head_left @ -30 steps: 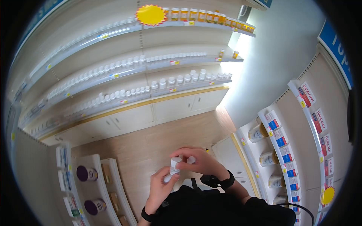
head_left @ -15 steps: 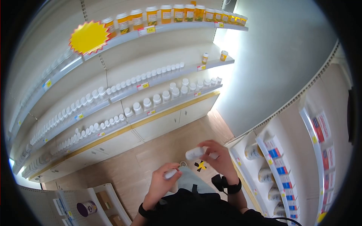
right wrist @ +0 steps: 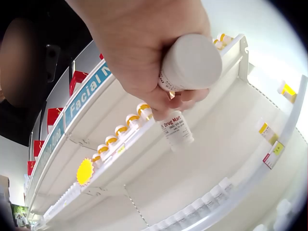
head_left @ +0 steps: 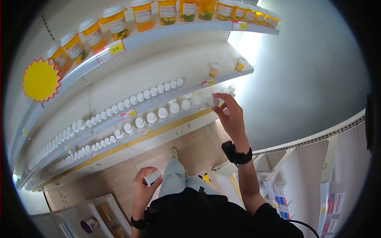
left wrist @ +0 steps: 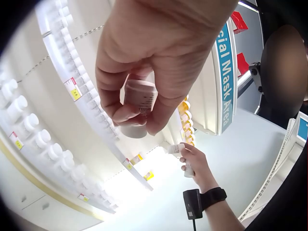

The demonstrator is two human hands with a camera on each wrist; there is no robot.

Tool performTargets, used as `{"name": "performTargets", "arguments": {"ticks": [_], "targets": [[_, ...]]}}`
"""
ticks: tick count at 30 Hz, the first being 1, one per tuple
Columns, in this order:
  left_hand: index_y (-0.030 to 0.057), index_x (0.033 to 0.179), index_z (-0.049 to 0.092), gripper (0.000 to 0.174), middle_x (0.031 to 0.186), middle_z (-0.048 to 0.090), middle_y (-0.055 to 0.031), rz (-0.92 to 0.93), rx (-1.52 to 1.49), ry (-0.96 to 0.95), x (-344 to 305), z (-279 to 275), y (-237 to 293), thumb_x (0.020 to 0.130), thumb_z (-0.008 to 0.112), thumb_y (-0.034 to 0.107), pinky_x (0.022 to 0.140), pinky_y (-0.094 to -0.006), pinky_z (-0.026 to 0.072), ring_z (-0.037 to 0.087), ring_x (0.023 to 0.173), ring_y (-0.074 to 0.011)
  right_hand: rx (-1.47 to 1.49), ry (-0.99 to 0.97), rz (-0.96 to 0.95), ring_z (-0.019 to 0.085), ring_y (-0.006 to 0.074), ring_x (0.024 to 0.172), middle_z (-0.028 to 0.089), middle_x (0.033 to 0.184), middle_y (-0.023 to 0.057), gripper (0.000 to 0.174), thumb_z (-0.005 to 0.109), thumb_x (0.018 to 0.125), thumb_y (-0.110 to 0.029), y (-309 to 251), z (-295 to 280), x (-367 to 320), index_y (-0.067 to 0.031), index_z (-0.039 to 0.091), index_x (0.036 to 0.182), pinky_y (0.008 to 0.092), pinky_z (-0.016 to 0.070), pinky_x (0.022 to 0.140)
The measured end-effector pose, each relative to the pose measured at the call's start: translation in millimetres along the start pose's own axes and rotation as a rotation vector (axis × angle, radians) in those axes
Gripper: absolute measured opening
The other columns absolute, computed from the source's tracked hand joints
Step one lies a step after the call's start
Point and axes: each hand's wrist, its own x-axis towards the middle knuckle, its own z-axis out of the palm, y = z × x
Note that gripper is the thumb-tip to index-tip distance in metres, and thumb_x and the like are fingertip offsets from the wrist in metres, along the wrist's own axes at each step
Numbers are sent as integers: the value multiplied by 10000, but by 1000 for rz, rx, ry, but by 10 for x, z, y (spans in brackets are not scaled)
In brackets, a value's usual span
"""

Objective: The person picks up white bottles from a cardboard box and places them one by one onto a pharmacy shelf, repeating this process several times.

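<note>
My right hand point(head_left: 233, 119) is stretched out toward the shelves, in front of the lower row of white bottles. Its fingertips pinch a white pill bottle point(right wrist: 177, 131) labelled Drug Mart, tilted in the right wrist view. A second white pill bottle point(right wrist: 192, 62) is tucked in the same hand, its round white end toward the wrist camera. Low in front of the body, my left hand point(head_left: 143, 189) grips another white pill bottle point(left wrist: 139, 98) between thumb and fingers. Part of that bottle's label shows; the fingers cover the rest.
Orange pill bottles point(head_left: 143, 16) line the top shelf. White bottles stand in rows on the middle shelf point(head_left: 194, 88) and the shelf below, with two small orange bottles point(head_left: 214, 69) at the right end. Boxes point(head_left: 281, 198) fill a side rack at right; a purple tub point(head_left: 90, 224) sits at lower left.
The hands were together around the bottles, then parted. My right hand has moved forward to the shelves with its bottles, my left hand down and left with its bottle. The shelves appear nearer.
</note>
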Motion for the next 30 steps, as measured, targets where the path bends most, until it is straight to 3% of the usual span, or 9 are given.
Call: {"name": "performTargets", "arguments": {"ticks": [2,6,10,12,15,16,18,23,30], "targets": [[8,970,562,281,902,622,-53,-168,-119,-20,287,13,71,727,702,0,652,-219,478,564,746,-77,-27,-6,3,556,187,600,596,1021,79,309,638,769,-31,188,136,280,-68,555,1064,269,467,570],[14,967,569,281,842,611,-39,-114,-178,4,864,68,99,725,712,10,561,-198,453,531,670,-51,-100,-85,14,580,220,597,608,993,62,293,626,778,-49,578,448,793,-88,553,1060,295,474,560],[21,973,573,292,865,623,-56,-95,-156,-42,1403,52,168,718,714,9,567,-202,458,538,652,-63,-171,-231,4,603,238,645,611,990,44,271,603,782,-49,847,726,1147,-99,555,1044,325,482,584],[15,988,541,316,1003,612,-79,-134,-75,-149,1599,15,216,716,693,-37,630,-212,458,559,794,-84,-200,-309,10,608,259,689,615,979,39,270,604,773,-59,971,847,1201,-103,555,1035,355,483,615],[12,988,549,313,998,614,-81,-120,-41,-179,1803,-34,320,715,693,-39,629,-215,457,555,779,-85,-184,-396,13,608,271,720,620,978,43,285,612,761,-57,1120,962,1204,-102,552,1036,368,482,628],[12,988,549,313,998,614,-81,-126,-41,-183,1846,-35,294,715,693,-39,629,-215,457,555,779,-85,-184,-399,19,608,271,720,620,978,43,285,612,761,-57,1146,994,1206,-102,552,1036,368,482,628],[20,985,581,310,855,635,-75,-61,-38,-92,1911,-32,221,704,709,-9,578,-217,470,550,630,-88,-144,-383,13,584,240,603,630,981,47,295,632,759,-70,1176,1041,1195,-110,578,1047,322,475,585],[16,979,585,298,860,637,-73,-154,-25,-47,2007,22,215,706,695,-24,583,-222,473,557,638,-91,-111,-421,9,581,247,601,638,968,66,307,645,746,-75,1201,1005,1223,-115,593,1045,329,474,579],[37,1073,456,424,925,653,-80,-134,-95,-37,2159,224,317,720,683,-25,559,-195,445,540,628,-65,-102,-417,-82,573,227,614,639,878,116,304,660,749,-98,1211,977,1293,-88,590,1045,319,459,580]]}}
